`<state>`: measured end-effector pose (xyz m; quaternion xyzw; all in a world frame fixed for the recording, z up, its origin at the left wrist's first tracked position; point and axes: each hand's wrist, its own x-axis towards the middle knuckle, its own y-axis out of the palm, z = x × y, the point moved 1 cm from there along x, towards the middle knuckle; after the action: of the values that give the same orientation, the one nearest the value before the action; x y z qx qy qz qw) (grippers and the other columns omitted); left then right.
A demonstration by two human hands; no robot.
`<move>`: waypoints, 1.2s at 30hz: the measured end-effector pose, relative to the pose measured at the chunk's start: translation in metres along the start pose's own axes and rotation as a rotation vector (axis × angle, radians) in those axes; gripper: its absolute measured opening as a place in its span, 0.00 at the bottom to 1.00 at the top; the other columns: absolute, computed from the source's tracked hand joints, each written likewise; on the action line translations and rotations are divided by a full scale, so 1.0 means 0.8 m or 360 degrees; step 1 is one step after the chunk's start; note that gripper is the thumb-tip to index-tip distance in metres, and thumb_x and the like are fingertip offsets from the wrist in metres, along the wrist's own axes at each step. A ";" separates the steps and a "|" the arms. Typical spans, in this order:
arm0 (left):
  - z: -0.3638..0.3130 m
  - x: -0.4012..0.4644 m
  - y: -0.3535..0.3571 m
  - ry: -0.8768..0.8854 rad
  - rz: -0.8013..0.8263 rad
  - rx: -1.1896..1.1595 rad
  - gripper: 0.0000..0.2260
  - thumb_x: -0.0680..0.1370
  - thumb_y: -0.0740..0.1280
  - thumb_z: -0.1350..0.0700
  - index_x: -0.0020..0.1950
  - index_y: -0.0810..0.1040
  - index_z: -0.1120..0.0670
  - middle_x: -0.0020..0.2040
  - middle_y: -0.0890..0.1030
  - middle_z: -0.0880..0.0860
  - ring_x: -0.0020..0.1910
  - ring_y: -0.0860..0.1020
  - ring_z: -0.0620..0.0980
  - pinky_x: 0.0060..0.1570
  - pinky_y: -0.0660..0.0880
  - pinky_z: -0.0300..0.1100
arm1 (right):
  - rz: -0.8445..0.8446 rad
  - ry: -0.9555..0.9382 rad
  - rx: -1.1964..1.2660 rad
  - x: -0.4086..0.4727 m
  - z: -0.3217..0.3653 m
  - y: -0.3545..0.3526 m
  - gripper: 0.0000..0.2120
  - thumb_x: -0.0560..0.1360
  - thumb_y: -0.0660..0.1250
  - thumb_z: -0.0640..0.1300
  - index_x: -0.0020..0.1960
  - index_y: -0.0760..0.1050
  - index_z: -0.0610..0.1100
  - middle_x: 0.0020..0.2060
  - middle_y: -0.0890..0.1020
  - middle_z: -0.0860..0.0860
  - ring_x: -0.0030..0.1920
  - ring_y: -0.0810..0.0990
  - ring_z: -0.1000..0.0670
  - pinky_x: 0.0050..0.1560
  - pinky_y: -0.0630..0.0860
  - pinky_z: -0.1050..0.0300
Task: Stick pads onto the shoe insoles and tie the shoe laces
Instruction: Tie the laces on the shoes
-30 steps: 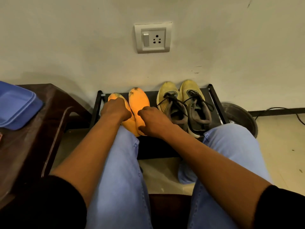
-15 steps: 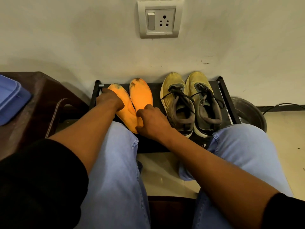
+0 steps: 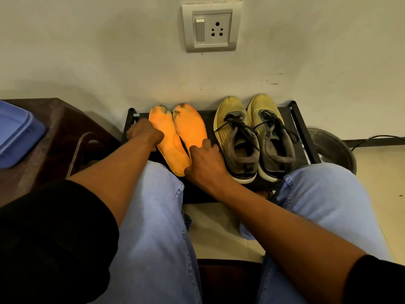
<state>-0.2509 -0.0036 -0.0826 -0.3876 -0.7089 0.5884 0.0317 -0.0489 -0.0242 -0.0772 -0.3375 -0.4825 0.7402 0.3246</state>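
Note:
Two orange insoles lie side by side on a black shoe rack (image 3: 303,132), toes toward the wall. My left hand (image 3: 144,134) holds the left insole (image 3: 166,141) at its outer edge, fingers curled down over it. My right hand (image 3: 205,164) covers the heel of the right insole (image 3: 190,128) and grips it, one fingertip lying on its orange surface. To the right stands a pair of yellow shoes, the left shoe (image 3: 235,137) and the right shoe (image 3: 272,132), with black laces (image 3: 238,123) lying loose and untied. No pads are in view.
A dark wooden stool (image 3: 57,137) at the left carries a blue plastic lid (image 3: 15,134). A metal bowl (image 3: 333,148) sits on the floor right of the rack, with a cable behind it. A wall socket (image 3: 211,28) is above. My jeans-clad knees flank the rack.
My left hand slid left off the top of the left insole to its outer edge. My right hand stayed at the right insole's heel. The camera tilted down and closer.

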 end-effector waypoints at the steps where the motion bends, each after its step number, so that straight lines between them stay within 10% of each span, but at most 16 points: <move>1: -0.001 0.001 0.000 0.0023 -0.0014 0.0002 0.09 0.75 0.65 0.64 0.54 0.75 0.62 0.46 0.85 0.61 0.46 0.85 0.60 0.46 0.82 0.49 | -0.0006 0.0007 -0.0012 0.000 0.001 0.001 0.16 0.73 0.69 0.50 0.56 0.76 0.42 0.58 0.73 0.39 0.50 0.74 0.37 0.46 0.69 0.51; 19: -0.001 0.014 -0.001 0.0151 -0.0132 0.0241 0.14 0.76 0.68 0.64 0.60 0.75 0.65 0.60 0.79 0.66 0.57 0.79 0.65 0.47 0.77 0.51 | -0.0016 0.0004 -0.0174 -0.012 0.019 0.000 0.08 0.79 0.64 0.43 0.54 0.80 0.42 0.54 0.77 0.42 0.52 0.80 0.42 0.45 0.77 0.54; 23: 0.002 0.020 0.001 0.0155 -0.0147 0.0134 0.32 0.78 0.68 0.59 0.78 0.58 0.65 0.69 0.73 0.67 0.67 0.74 0.67 0.57 0.75 0.54 | -0.0060 -0.0030 -0.0238 -0.011 0.022 0.012 0.08 0.80 0.64 0.43 0.53 0.80 0.43 0.53 0.78 0.42 0.51 0.80 0.43 0.45 0.80 0.53; 30: -0.004 0.044 0.026 0.0297 0.0027 0.0498 0.65 0.64 0.74 0.27 0.81 0.45 0.66 0.78 0.59 0.68 0.76 0.63 0.66 0.68 0.69 0.55 | -0.0256 -0.0083 -0.0516 -0.010 0.022 0.020 0.10 0.79 0.64 0.51 0.50 0.80 0.45 0.48 0.82 0.44 0.47 0.79 0.43 0.39 0.65 0.53; 36: -0.010 0.044 0.032 0.0345 0.0080 0.0587 0.67 0.62 0.76 0.28 0.82 0.42 0.63 0.80 0.52 0.68 0.79 0.56 0.68 0.72 0.65 0.57 | -0.0312 -0.0078 -0.0325 -0.006 0.012 0.020 0.15 0.80 0.63 0.54 0.56 0.78 0.43 0.53 0.79 0.41 0.49 0.79 0.41 0.39 0.67 0.54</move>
<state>-0.2583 0.0233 -0.1166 -0.4540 -0.5717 0.6636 0.1635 -0.0562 -0.0378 -0.0885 -0.3020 -0.5938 0.6600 0.3473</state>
